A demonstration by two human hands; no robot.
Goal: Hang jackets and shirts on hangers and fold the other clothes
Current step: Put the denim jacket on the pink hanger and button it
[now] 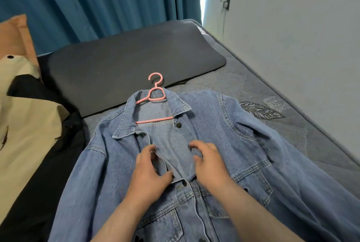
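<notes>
Denim jacket (224, 144) on its pink hanger (153, 101) is lying collar-far on the bed (253, 85); we are pinching its front edges, left hand (150, 171) and right hand (208, 163), fingers curled.

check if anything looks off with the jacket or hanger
Nothing stands out. The pink hanger sits inside the denim jacket, hook past the collar; both hands hold the front edges, upper buttons still undone.

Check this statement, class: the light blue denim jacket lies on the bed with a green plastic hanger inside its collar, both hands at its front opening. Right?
One detail is wrong: the plastic hanger is pink, not green, as the head view shows. The light blue denim jacket does lie on the bed, left hand and right hand at its front opening.
</notes>
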